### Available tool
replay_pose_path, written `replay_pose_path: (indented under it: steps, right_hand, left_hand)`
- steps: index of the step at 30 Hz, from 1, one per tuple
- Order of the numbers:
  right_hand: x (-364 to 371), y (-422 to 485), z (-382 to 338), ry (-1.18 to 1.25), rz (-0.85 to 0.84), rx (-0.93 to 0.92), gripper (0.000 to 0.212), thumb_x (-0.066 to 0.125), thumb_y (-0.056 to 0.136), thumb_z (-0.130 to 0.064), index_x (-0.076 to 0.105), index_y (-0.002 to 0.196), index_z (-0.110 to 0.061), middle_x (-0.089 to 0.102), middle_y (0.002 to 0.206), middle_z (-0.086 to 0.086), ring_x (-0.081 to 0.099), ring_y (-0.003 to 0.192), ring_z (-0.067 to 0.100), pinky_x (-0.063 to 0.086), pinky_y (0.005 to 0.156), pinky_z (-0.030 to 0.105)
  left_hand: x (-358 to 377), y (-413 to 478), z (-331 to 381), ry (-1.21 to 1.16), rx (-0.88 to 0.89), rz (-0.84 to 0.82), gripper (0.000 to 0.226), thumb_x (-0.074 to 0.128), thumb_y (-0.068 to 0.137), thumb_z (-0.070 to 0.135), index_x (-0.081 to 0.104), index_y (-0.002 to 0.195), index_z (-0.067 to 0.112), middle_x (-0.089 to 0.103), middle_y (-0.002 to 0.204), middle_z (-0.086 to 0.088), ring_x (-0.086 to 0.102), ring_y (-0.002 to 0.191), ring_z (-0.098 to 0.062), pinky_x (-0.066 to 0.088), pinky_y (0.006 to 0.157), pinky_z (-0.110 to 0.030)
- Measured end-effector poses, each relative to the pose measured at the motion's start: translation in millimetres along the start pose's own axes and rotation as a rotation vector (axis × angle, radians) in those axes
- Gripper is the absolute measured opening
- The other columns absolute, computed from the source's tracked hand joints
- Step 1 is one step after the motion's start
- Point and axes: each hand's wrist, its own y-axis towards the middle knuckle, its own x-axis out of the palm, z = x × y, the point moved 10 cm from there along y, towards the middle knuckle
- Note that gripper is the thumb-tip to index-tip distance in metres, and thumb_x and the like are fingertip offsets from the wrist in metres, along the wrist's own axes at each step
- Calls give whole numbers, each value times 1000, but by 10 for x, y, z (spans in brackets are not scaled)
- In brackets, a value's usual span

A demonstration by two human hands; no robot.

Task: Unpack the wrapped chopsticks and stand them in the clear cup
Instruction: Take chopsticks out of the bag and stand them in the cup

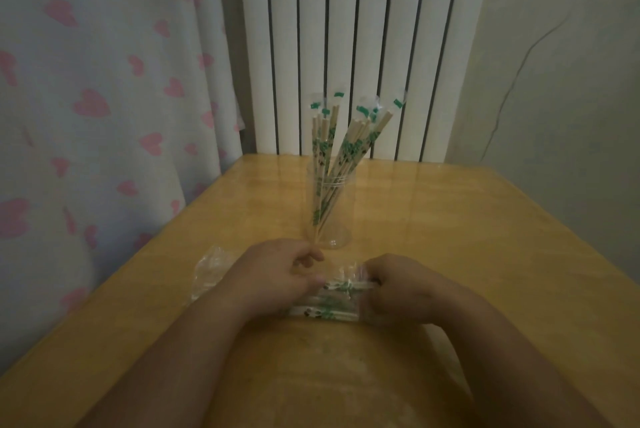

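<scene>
Just in front of the clear cup (pixel 329 220), a bundle of wrapped chopsticks (pixel 329 299) lies in a plastic bag (pixel 207 275) on the bench (pixel 450 237). The left hand (pixel 277 275) has its grip pinched on the bundle's left end, and the right hand (pixel 405 289) has its grip curled round the right end. Inside the cup, standing chopsticks (pixel 332 143) lean apart, wrappers on.

A dim room: a white ribbed radiator (pixel 363 47) behind the wooden table (pixel 450 237), a heart-print curtain (pixel 104 98) left.
</scene>
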Motion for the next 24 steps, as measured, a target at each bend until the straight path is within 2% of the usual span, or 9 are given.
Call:
replay_pose_path:
  steps: [3, 5, 7, 9, 12, 14, 20, 24]
  right_hand:
    - [-80, -22, 69, 186, 72, 25, 12, 62, 81, -4, 67, 82, -14, 63, 62, -3, 59, 53, 11, 50, 48, 25]
    - [-98, -29, 81, 237, 93, 19, 13, 61, 80, -1, 68, 82, -11, 63, 58, -1, 58, 47, 13, 51, 46, 26]
    - [-61, -33, 72, 281, 58, 12, 13, 64, 79, 0, 70, 85, -10, 67, 63, 4, 61, 51, 16, 53, 48, 28]
    - [-1, -40, 54, 285, 6, 12, 19, 73, 75, -2, 71, 86, -16, 71, 69, 1, 66, 57, 13, 56, 52, 27]
    - [48, -20, 38, 136, -31, 28, 22, 82, 67, -14, 70, 81, -26, 72, 75, -5, 69, 70, 12, 58, 60, 29]
    - [89, -3, 11, 36, -68, 28, 19, 81, 67, -18, 67, 75, -27, 69, 75, -7, 67, 73, 12, 53, 58, 26]
    - [116, -18, -29, -90, -85, 43, 24, 72, 76, -27, 56, 59, -23, 58, 59, -7, 54, 53, 7, 37, 46, 20]
    - [110, -60, -80, -139, -116, 31, 33, 72, 77, -27, 46, 58, -24, 47, 58, -6, 43, 51, 11, 32, 46, 26]
  left_hand:
    - [7, -14, 2, 5, 8, -10, 44, 66, 72, 64, 62, 112, 46, 62, 98, 21, 57, 90, 2, 48, 76, -24]
    - [3, -27, 18, 15, 12, -8, 43, 68, 72, 62, 63, 111, 45, 61, 96, 20, 56, 87, 2, 46, 72, -23]
    - [6, -31, 16, 10, 2, -6, 38, 71, 73, 58, 65, 108, 43, 61, 91, 19, 57, 84, 2, 48, 75, -24]
    - [16, -25, 9, 3, -7, -8, 33, 72, 73, 56, 66, 102, 41, 62, 85, 18, 58, 81, 2, 49, 75, -25]
    - [24, -11, 7, 14, -6, -15, 27, 72, 74, 54, 66, 97, 41, 63, 80, 17, 59, 78, 1, 50, 73, -26]
    - [30, -4, 18, 34, 0, -21, 27, 71, 75, 54, 66, 97, 39, 64, 80, 18, 59, 78, 0, 50, 73, -26]
    - [17, -5, 20, 33, 2, -18, 32, 71, 73, 57, 68, 100, 39, 65, 82, 19, 60, 81, 1, 52, 77, -28]
    - [43, -7, 40, 50, 12, -40, 36, 70, 71, 61, 68, 100, 41, 65, 86, 21, 59, 85, 2, 51, 79, -26]
